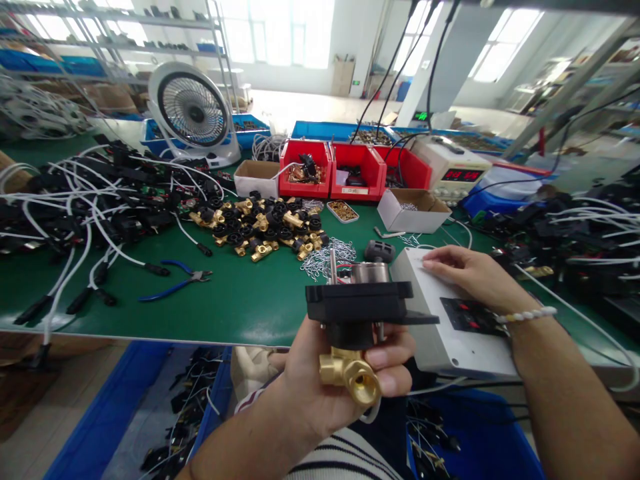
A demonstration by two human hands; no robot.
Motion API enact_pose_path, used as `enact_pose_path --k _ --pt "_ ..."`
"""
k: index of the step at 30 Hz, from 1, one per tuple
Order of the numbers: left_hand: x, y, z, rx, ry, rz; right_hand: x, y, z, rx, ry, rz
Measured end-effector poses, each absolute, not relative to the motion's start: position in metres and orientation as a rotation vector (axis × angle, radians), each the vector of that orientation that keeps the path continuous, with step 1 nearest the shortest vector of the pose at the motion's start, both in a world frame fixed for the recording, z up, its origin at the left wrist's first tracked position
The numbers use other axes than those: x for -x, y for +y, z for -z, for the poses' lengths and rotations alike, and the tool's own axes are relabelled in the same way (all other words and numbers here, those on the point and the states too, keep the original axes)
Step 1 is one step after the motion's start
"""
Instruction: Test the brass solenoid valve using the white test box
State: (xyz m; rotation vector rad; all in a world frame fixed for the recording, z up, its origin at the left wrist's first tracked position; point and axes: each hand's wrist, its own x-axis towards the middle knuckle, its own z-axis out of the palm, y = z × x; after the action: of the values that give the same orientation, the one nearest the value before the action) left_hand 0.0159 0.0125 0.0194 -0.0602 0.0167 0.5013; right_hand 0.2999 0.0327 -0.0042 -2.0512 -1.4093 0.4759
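Note:
My left hand (pixel 320 380) is closed around a valve assembly (pixel 363 313): a brass fitting at the bottom, a black flat housing above it, a metal cylinder and a pin on top. It is held up over the front edge of the green table (pixel 240 300). My right hand (pixel 470 273), with a bead bracelet on the wrist, lies on a white box (pixel 450 333) with a black panel; its fingers are stretched flat over the box's far end.
A pile of brass and black valve parts (pixel 260 227) lies mid-table, metal clips (pixel 325 257) beside it. Blue pliers (pixel 180 280), cabled black units (pixel 100 200), a fan (pixel 193 110), red bins (pixel 355 170), cardboard boxes (pixel 413 210) and a power supply (pixel 453 170) stand around.

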Motion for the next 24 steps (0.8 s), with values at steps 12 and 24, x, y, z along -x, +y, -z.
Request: enact_pose_path --k 12,24 --pt "-0.033 0.015 -0.013 -0.315 0.33 -0.743 -0.299 0.033 0.005 1.984 -1.333 -0.427" --pt "-0.025 0.0 -0.015 -0.701 0.468 -1.1 -0.299 0.031 0.007 1.945 -1.328 -0.438"
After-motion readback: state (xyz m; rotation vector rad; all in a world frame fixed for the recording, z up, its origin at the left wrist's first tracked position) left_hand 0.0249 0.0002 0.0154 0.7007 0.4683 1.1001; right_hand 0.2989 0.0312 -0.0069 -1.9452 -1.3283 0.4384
